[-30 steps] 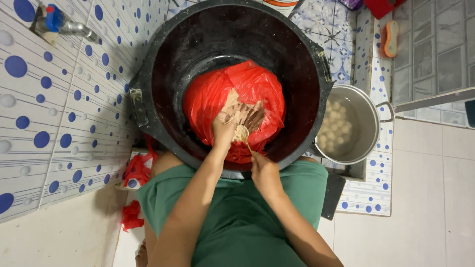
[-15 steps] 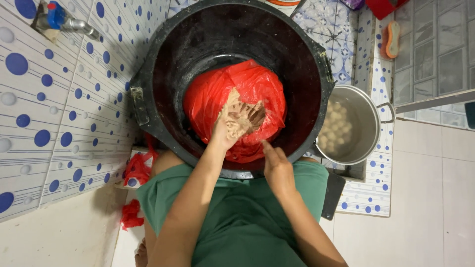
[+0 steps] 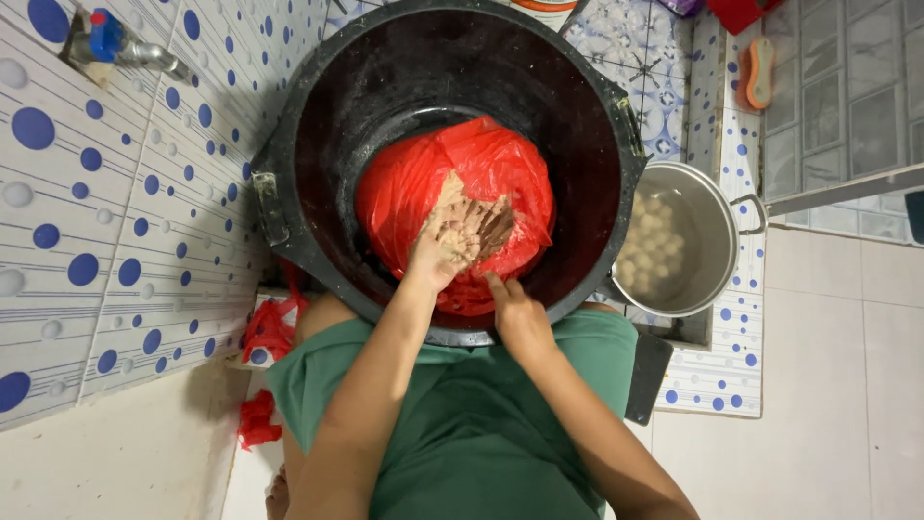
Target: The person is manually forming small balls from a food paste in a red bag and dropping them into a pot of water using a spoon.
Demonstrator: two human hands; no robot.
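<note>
Presently, fingers of the left hand (image 3: 452, 246) are spread and pressed into a brownish paste (image 3: 476, 223), coated with it; they close on nothing. That paste lies in the open mouth of a red plastic bag (image 3: 423, 188), at about the centre of the frame. Fingers of the right hand (image 3: 518, 313) are curled at the bag's lower edge, roughly 5 o'clock from the left hand; index tip touches the red plastic, but whether the rest pinch the film cannot be told.

Bag sits inside a large black tub (image 3: 337, 116), filling the lower half of its floor. Tub rests against the person's lap; green shirt (image 3: 481, 414) at 6 o'clock.

Outward from the tub:
- 3 o'clock: a steel pot (image 3: 717, 226) just beside the tub rim, holding pale round balls (image 3: 654, 246) in water.
- 1 to 2 o'clock: an orange scrub brush (image 3: 758, 72) on the tiled ledge.
- 10 o'clock: a tap with blue handle (image 3: 111, 43) on the blue-dotted tile wall (image 3: 115, 241).
- 8 o'clock: scraps of red plastic (image 3: 271, 327) beside the person's left arm.
</note>
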